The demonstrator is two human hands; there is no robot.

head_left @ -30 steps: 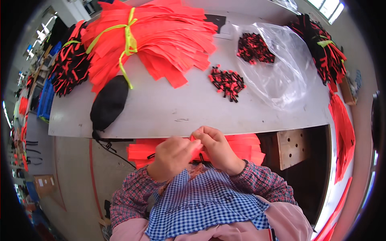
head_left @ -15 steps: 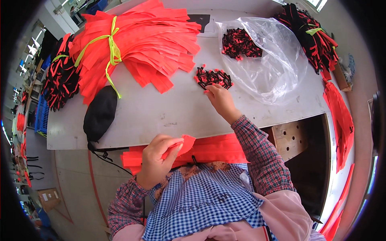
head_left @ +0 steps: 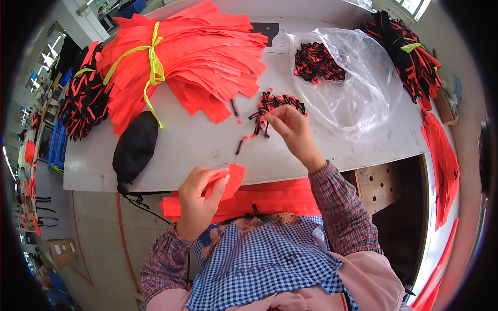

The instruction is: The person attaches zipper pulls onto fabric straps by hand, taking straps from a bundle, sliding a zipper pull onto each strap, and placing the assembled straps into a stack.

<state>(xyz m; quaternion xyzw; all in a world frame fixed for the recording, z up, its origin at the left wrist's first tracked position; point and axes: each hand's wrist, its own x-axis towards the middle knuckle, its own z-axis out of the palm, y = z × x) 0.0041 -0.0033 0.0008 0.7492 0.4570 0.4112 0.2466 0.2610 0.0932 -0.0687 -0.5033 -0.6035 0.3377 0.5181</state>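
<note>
While pinching one red strip (head_left: 235, 178) in the left hand (head_left: 199, 198) near the table's (head_left: 197, 145) front edge, holds the right hand (head_left: 293, 128) out at one loose pile of small black-and-red pieces (head_left: 296, 103). Has too many there to count. Has one stray piece (head_left: 235, 109) near one big red bundle (head_left: 207, 62), and one more stray piece (head_left: 239, 147) nearer the left hand. Bends the left arm close in, squeezing the strip tight. Stretches the right arm farther, with thumb and finger close together; cannot tell about a piece between. Has also one yellow tie (head_left: 155, 65), two black-and-red bundles (head_left: 85, 106), one black pouch (head_left: 136, 147) and one clear bag (head_left: 376, 98).
</note>
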